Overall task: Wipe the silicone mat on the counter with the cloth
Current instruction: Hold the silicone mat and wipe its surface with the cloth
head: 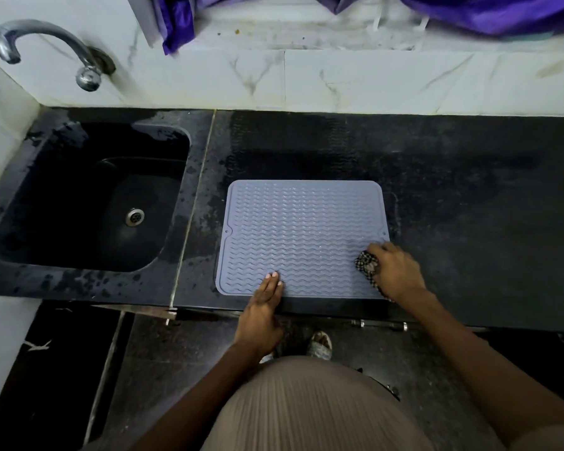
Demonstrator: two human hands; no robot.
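Right hand point(396, 271) has its fingers curled round the checked cloth point(367, 263) at the mat's point(302, 236) front right corner; left hand's point(262, 307) fingers lie flat, pressed together, on its front edge. Mat sits at the surface's point(469, 206) front edge.

Wet black stone counter point(453, 177) with grey silicone mat point(302, 236) flat on it.

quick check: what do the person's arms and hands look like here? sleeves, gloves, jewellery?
Both forearms are bare as far as the frame shows: no sleeves, no gloves. The left hand and right hand show no rings, and no watch or bangle shows at either wrist. Fingernails on the left hand look short and unpainted. Clothing seen below is a beige ribbed garment at the torso.
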